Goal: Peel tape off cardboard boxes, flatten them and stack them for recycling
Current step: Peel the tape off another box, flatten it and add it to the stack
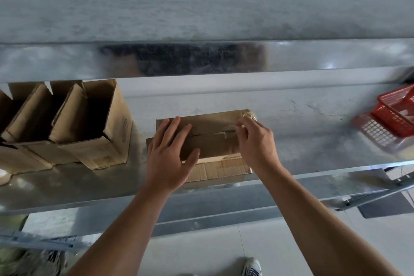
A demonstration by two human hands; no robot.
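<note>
Up on a shiny metal shelf (313,141), spread left fingers (173,126) press the box (212,143); right fingers (243,132) pinch its tape (249,115).

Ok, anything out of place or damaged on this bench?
Little. The red basket at the far right lies tilted across a paler basket, though blurred. The box under the left hand is creased along its near side; the right hand pinches tape at its end.

Red plastic basket (394,116) at far right of metal shelf (302,119), blurred. White sneaker (252,266) on pale floor (201,248) below.
</note>
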